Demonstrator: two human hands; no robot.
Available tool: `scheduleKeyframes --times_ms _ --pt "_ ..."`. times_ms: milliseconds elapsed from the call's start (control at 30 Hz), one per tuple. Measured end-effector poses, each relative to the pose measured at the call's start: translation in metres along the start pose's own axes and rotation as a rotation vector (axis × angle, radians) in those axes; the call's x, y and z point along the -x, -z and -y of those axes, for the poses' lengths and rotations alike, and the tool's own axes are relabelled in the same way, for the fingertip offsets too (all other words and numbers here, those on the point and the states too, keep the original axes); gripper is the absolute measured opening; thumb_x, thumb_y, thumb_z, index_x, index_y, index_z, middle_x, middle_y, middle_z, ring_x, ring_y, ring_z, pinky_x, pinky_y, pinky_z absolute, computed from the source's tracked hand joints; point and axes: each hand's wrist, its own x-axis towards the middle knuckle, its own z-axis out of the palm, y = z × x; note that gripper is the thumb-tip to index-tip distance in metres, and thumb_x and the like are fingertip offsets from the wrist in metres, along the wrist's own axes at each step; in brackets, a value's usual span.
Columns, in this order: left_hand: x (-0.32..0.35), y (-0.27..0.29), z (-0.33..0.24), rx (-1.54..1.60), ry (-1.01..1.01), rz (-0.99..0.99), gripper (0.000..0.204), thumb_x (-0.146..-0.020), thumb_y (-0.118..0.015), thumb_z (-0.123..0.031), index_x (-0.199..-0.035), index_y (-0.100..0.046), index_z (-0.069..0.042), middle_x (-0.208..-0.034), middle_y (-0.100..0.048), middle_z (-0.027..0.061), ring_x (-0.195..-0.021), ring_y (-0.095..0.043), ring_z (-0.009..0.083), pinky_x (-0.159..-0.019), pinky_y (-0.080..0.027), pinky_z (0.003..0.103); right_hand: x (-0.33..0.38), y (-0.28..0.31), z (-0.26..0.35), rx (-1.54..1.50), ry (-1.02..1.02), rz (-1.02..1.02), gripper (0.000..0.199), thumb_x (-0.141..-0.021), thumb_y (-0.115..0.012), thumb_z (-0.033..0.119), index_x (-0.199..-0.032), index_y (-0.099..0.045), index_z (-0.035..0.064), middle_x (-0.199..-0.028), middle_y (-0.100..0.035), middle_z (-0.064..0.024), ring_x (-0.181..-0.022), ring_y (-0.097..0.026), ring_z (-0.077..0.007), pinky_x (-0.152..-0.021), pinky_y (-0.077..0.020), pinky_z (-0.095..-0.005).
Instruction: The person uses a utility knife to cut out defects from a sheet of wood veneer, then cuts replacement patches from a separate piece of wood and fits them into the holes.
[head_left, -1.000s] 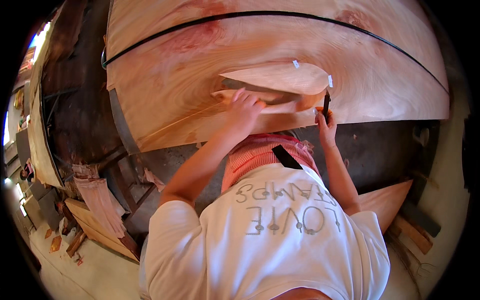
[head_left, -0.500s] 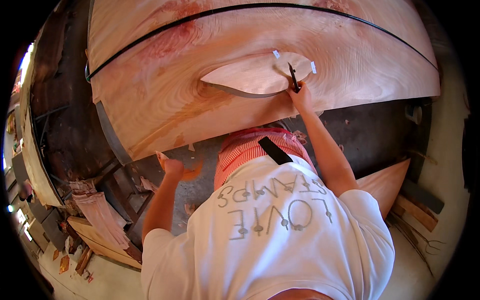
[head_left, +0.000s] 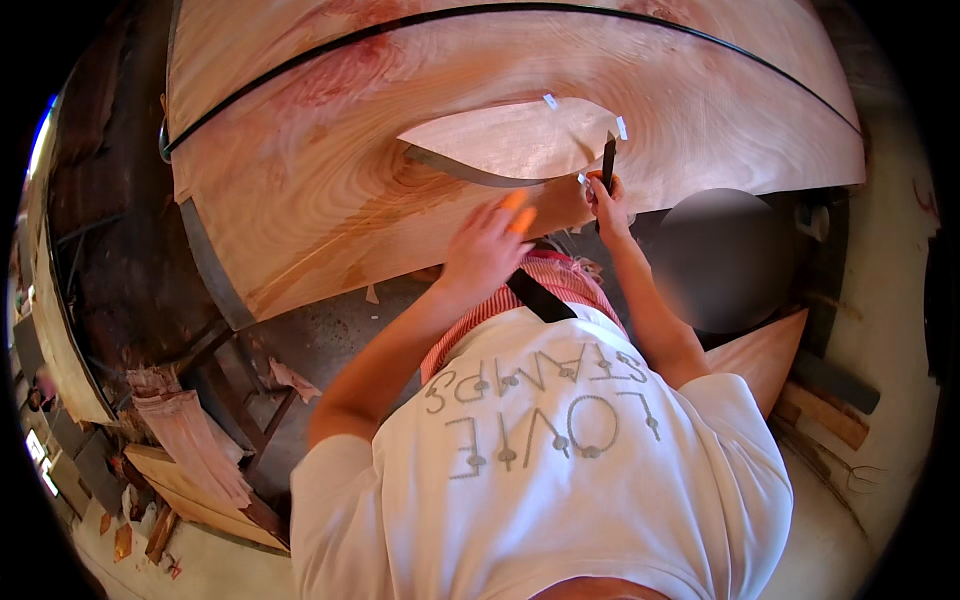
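A broad wood veneer sheet (head_left: pixel 330 200) with swirling grain lies before me. On it sits a pale leaf-shaped veneer piece (head_left: pixel 500 140), with a dark gap along its near edge. White tape bits (head_left: pixel 549 101) stick at its far edge and right tip. Upright in my right hand (head_left: pixel 608 205) is a slim black cutter knife (head_left: pixel 609 165), its tip close to the piece's right end. A small white tape bit (head_left: pixel 583 180) shows at that hand's fingers. My left hand (head_left: pixel 485 245), slightly blurred, reaches over the near edge with fingers extended and orange fingertip covers; I see nothing in it.
A black strap or cord (head_left: pixel 400 27) arcs across the sheet's far part. Crumpled veneer strips (head_left: pixel 190 420) hang at the lower left, near a wooden board (head_left: pixel 190 495). Veneer scraps (head_left: pixel 293 380) lie below. At right are another veneer piece (head_left: pixel 755 360) and wood offcuts (head_left: pixel 825 415).
My left hand has swung from the lower left to the sheet's near edge, and the scrap it held is gone from it. My right hand has shifted slightly down and right, the knife now more upright.
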Motion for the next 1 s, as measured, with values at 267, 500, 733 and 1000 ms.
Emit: scheduleKeyframes --times_ms 267,500,733,1000 --pt "-0.069 -0.075 0.001 -0.310 0.064 0.203 0.060 -0.067 -0.066 -0.034 -0.116 -0.048 -0.004 -0.122 -0.043 0.0149 -0.117 -0.037 0.0271 -0.103 -0.021 0.039 0.007 0.014 -0.005 -0.049 0.038 -0.192 0.013 -0.083 -0.054 0.017 -0.088 -0.055 0.0057 -0.061 -0.046 0.0028 -0.050 -0.040 -0.0031 -0.042 -0.0267 -0.0175" --pt "-0.059 -0.081 0.023 -0.172 0.004 0.337 0.045 -0.069 -0.065 -0.030 -0.105 -0.054 -0.006 -0.103 -0.054 0.0088 -0.095 -0.051 0.0223 -0.080 -0.040 0.036 0.017 0.020 0.009 -0.045 0.030 -0.216 0.016 -0.083 -0.054 0.018 -0.092 -0.058 0.0049 -0.062 -0.047 0.0027 -0.051 -0.040 -0.0029 -0.044 -0.0267 -0.0170" --pt "-0.165 -0.038 0.032 -0.189 -0.240 -0.104 0.050 -0.071 -0.062 -0.034 -0.111 -0.051 -0.006 -0.122 -0.042 0.0114 -0.110 -0.043 0.0258 -0.092 -0.032 0.042 0.012 0.032 0.009 -0.118 0.070 -0.223 0.016 -0.083 -0.054 0.017 -0.093 -0.058 0.0044 -0.063 -0.048 0.0023 -0.053 -0.041 -0.0031 -0.045 -0.0269 -0.0172" --pt "-0.200 -0.069 0.054 -0.490 -0.075 0.721 0.064 -0.069 -0.060 -0.052 -0.113 -0.051 -0.006 -0.112 -0.052 0.0111 -0.114 -0.041 0.0230 -0.101 -0.016 0.049 0.012 0.037 0.007 -0.100 0.070 -0.196 0.015 -0.083 -0.053 0.014 -0.093 -0.056 0.0028 -0.064 -0.050 0.0016 -0.055 -0.044 -0.0040 -0.048 -0.0313 -0.0186"
